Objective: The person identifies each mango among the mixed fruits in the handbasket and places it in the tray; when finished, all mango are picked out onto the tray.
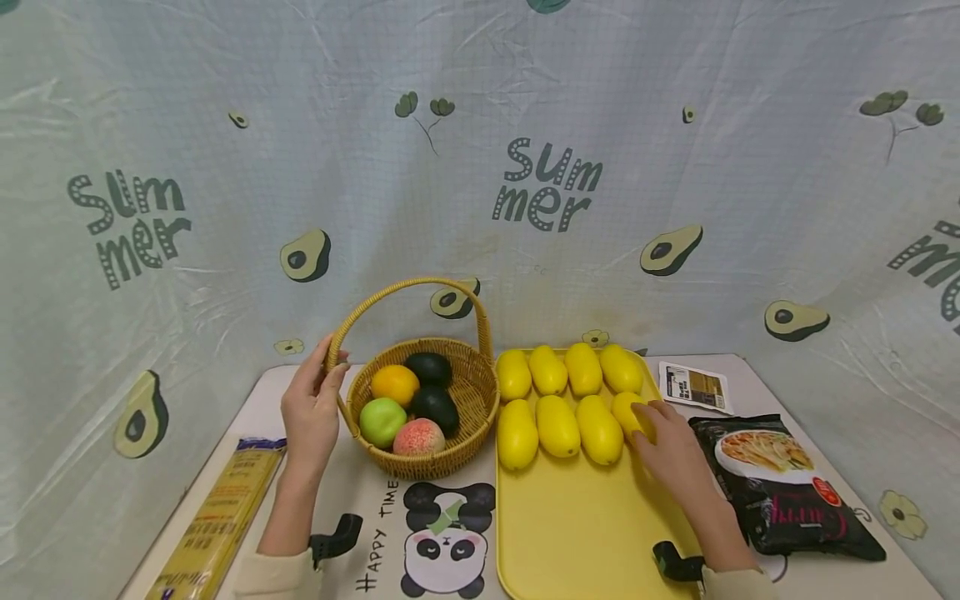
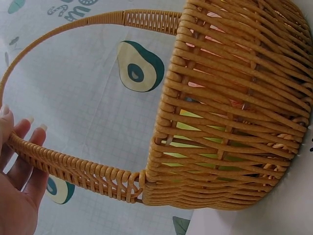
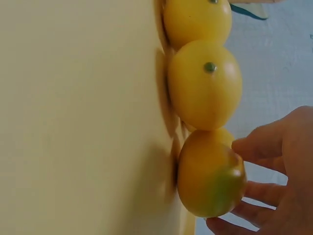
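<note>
My left hand (image 1: 311, 417) holds the left side of the handle (image 1: 408, 284) of a wicker basket (image 1: 474, 396); in the left wrist view, thumb and fingers lie around the handle (image 2: 78, 174). Inside the basket are an orange (image 1: 395, 385), a green apple (image 1: 382, 422), a peach (image 1: 418, 438) and two dark green avocados (image 1: 435, 409). On a yellow tray (image 1: 585, 525), several yellow mangoes (image 1: 557, 426) lie in two rows. My right hand (image 1: 675, 450) grips the front row's rightmost mango (image 3: 205, 171), which has a green and reddish patch; thumb and fingers are on its sides.
Right of the tray lie a black noodle bag (image 1: 780, 492) and a small white-and-brown packet (image 1: 693, 387). A long yellow pasta packet (image 1: 217, 521) lies at the table's left edge. A printed curtain (image 1: 420, 192) stands behind the table.
</note>
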`<move>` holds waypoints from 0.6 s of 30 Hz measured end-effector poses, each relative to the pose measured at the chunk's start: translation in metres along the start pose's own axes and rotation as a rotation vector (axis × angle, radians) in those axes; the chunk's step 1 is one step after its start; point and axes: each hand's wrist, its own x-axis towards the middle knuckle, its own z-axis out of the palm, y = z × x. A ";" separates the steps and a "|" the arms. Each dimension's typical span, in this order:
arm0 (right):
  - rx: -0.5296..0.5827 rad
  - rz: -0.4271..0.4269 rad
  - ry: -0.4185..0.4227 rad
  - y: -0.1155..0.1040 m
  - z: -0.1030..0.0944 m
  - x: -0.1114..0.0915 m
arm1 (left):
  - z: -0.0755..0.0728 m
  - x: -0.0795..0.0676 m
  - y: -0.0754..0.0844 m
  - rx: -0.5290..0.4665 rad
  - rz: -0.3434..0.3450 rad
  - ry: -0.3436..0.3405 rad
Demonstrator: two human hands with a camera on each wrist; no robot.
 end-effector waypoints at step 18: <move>-0.004 0.106 -0.014 -0.004 0.000 0.001 | -0.008 -0.001 0.000 0.042 0.017 -0.009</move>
